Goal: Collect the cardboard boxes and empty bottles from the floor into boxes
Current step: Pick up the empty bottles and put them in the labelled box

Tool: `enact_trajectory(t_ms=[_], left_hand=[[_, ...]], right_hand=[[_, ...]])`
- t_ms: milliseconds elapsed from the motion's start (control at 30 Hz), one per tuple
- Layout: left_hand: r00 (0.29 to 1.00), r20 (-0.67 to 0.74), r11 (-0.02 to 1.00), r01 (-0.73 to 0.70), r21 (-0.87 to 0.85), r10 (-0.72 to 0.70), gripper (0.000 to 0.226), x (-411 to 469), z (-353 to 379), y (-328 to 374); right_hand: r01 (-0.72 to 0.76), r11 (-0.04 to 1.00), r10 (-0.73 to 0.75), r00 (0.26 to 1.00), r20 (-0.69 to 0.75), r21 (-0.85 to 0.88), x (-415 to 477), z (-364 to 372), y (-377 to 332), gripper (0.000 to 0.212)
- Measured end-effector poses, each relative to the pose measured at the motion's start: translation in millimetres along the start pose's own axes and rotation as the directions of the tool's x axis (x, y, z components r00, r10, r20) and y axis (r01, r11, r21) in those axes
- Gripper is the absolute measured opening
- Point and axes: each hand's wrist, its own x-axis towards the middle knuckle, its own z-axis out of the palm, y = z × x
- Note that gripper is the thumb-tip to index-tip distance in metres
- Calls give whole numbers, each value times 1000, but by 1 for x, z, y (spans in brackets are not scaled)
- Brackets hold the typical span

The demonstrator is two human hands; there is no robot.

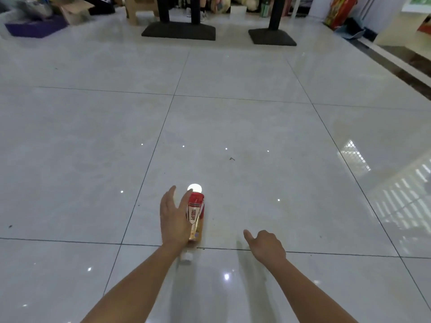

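An empty bottle (197, 217) with a red and gold label lies on the glossy tiled floor, its white cap (186, 256) pointing towards me. My left hand (173, 220) is down at the bottle's left side, fingers spread, one finger resting along the top of the label; it is not closed around the bottle. My right hand (265, 245) hovers over the floor to the right of the bottle and apart from it. Its fingers are curled in with the thumb sticking out, and it holds nothing.
Two black table bases (178, 31) (271, 36) stand at the far side. An open cardboard box (74, 9) and a purple flat box (35, 27) sit at the far left. A green bottle (264, 8) and a red bag (339, 10) are at the far right.
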Motion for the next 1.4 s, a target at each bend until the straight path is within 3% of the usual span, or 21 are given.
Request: enact_trajectory(t_ms=[33,67,100,167,267,367,467,567,667,800,933,1033,1167,1233,1333,1400], left_hand=[[966,-103,967,226,-120,-239,63,-15,7,17],[910,-111,905,371,-210,-399,55,-30,10,33],[884,-37,871,450,-199,-465,57,-43,14,47],[870,213,893,450,29,-445,80,-64,25,57],[836,343,893,333,302,-427,83,-72,26,51],[783,420,883,455,117,-459,76,-76,22,54],[687,617,809,572,-134,-383,78,-87,23,93],[546,814,881,463,-94,-200,80,-102,24,183],[440,896,938,330,-106,-54,63,-133,21,303],[393,906,970,111,-218,159,58,-215,23,465],[322,866,922,-64,-382,381,67,-343,22,605],[237,820,853,-96,-514,521,59,-444,14,692],[117,731,740,-100,-665,673,51,-554,10,766],[61,716,716,-137,-684,695,58,-590,16,779],[71,767,764,-183,-618,638,66,-624,31,784],[167,739,756,-221,-617,652,63,-638,39,786]], right_hand=[[-17,1000,17,1000,8,9,-1,3,6,51],[-31,999,30,999,16,16,-4,5,11,51],[-42,999,41,999,24,24,-6,7,15,51],[-48,998,47,999,27,37,-13,9,22,51],[-57,996,57,998,1,68,-25,4,37,53],[-84,990,87,996,-22,112,-38,-13,65,58],[-116,976,129,990,-64,186,-54,-44,106,54],[-149,947,196,970,-144,285,-78,-90,162,56],[-182,916,274,935,-226,357,-116,-144,238,56],[-265,857,434,834,-341,443,-187,-215,373,54],[-338,796,573,687,-447,502,-264,-275,511,53],[-371,757,641,582,-500,539,-326,-309,603,54],[-458,652,757,441,-482,604,-406,-318,711,54],[-511,584,812,373,-449,632,-439,-307,750,54],[-544,478,878,285,-383,690,-473,-285,787,54],[-569,432,902,257,-348,700,-484,-268,800,56]])
